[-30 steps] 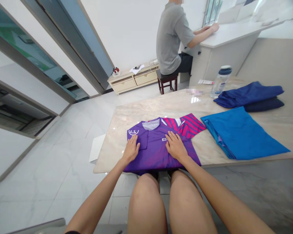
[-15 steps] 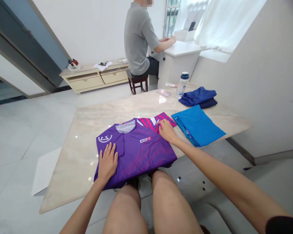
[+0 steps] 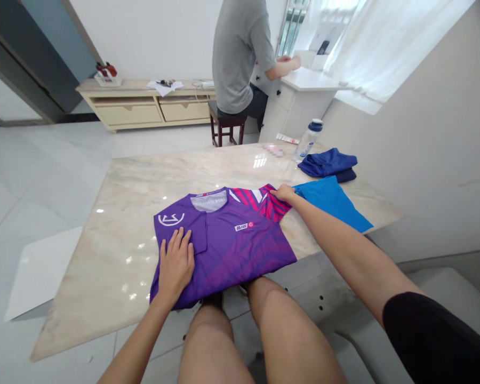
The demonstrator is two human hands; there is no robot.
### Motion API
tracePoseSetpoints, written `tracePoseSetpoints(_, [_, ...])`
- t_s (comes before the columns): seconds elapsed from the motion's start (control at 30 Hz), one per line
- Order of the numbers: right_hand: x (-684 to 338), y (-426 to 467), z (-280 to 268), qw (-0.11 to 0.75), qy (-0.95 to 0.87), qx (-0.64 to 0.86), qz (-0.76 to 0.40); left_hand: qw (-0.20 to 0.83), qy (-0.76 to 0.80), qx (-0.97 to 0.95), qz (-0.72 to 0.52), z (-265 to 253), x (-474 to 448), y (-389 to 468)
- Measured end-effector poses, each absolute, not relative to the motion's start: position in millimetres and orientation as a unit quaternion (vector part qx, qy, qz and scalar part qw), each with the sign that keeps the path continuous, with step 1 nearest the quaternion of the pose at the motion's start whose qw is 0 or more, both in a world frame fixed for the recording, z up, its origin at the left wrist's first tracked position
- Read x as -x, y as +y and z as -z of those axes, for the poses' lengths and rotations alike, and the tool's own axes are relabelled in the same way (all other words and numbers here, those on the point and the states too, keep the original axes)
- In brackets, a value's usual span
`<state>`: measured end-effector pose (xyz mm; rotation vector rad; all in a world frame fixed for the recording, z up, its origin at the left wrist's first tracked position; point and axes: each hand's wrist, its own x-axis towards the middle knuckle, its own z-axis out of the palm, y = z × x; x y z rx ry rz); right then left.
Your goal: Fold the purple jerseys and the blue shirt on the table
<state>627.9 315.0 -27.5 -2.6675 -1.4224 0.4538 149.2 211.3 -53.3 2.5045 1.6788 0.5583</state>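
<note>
Since the earlier frame, the right hand (image 3: 285, 192) has moved out along the striped sleeve (image 3: 279, 207). At left, the left hand (image 3: 178, 262) lies flat, grip spread, holding nothing, on the purple shirt (image 3: 236, 253) (near edge of the desk (image 3: 116, 208)); the right grip pinches the sleeve's end, beside blue cloth (image 3: 332, 200).

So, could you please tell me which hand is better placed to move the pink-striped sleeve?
Probably the right hand: its fingers are at the outer edge of the pink-striped sleeve, while the left hand lies flat on the opposite side of the purple shirt.
</note>
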Motion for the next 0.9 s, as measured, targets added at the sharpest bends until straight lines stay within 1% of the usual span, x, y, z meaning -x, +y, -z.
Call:
tracePoseSetpoints(0.1, [-626.7, 310.3, 15.8, 0.028, -0.455, 0.878, -0.142, 0.052, 0.55, -0.811, -0.191, 52.5, -150.4, 211.2])
tracePoseSetpoints(0.3, [-633.7, 270.2, -18.6, 0.041, -0.468, 0.876, -0.11, 0.038, 0.553, -0.811, -0.188, 51.1, -152.5, 211.2])
tracePoseSetpoints(0.53, [-624.2, 232.4, -42.7, 0.024, -0.475, 0.866, -0.154, 0.033, 0.558, -0.812, -0.169, 46.9, -154.4, 209.3])
tracePoseSetpoints(0.63, [-615.1, 227.9, -52.2, 0.041, -0.484, 0.865, -0.128, 0.03, 0.56, -0.809, -0.173, 47.6, -154.5, 208.8])
tracePoseSetpoints(0.8, [-573.3, 226.8, -73.4, 0.073, -0.549, 0.832, -0.033, 0.031, 0.559, -0.809, -0.178, 48.6, -154.5, 208.7])
tracePoseSetpoints(0.83, [-560.1, 227.5, -77.3, 0.084, -0.563, 0.821, -0.035, 0.032, 0.558, -0.81, -0.177, 48.5, -154.4, 208.8])
tracePoseSetpoints(0.87, [-546.4, 228.4, -80.7, 0.099, -0.577, 0.808, -0.062, 0.034, 0.559, -0.81, -0.176, 48.3, -154.4, 208.9])
tracePoseSetpoints(0.9, [-533.1, 229.3, -83.7, 0.12, -0.591, 0.79, -0.113, 0.037, 0.56, -0.809, -0.176, 48.2, -154.4, 209.0])
